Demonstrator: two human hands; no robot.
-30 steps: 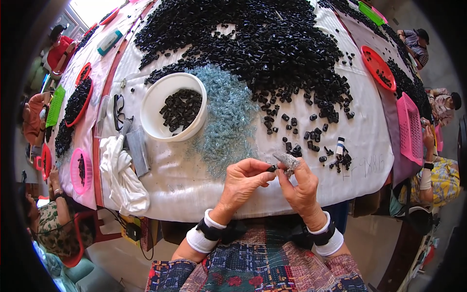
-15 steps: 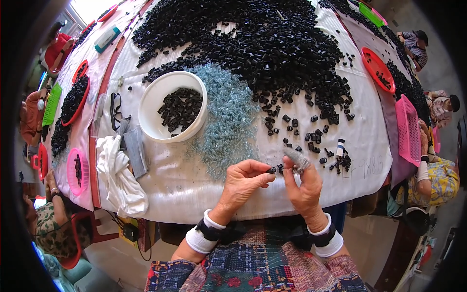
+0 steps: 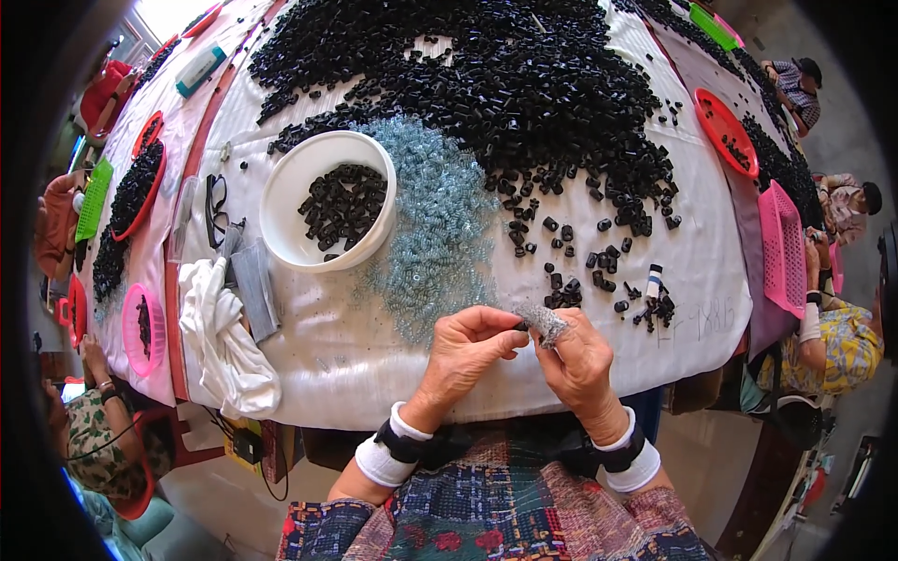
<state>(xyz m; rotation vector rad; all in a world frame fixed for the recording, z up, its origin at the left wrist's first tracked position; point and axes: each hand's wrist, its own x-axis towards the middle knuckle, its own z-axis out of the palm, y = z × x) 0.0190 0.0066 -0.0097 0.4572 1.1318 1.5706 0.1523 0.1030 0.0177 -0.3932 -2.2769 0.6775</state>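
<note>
My left hand (image 3: 465,360) pinches a small black plastic part (image 3: 522,326) between thumb and forefinger, just above the near side of the table. Close against it is my right hand (image 3: 580,363), its fingers closed, one wrapped in a grey fabric finger cover (image 3: 544,322) that reaches the part. What lies inside the right fingers is hidden. Beyond my hands spreads a heap of small bluish coil springs (image 3: 435,234). A white bowl (image 3: 273,220) with several black parts in it stands at the left of the springs.
A large pile of black parts (image 3: 486,84) covers the far table. Loose parts and a small white-and-dark bottle (image 3: 654,280) lie to the right. At left are glasses (image 3: 216,210), a grey cloth strip (image 3: 255,285) and white cloth (image 3: 220,337). Other people work at neighbouring tables.
My right hand has turned inward, bringing its covered finger left onto the black part. My left hand has stayed nearly in place. A small cluster of black parts beyond my right hand is now uncovered.
</note>
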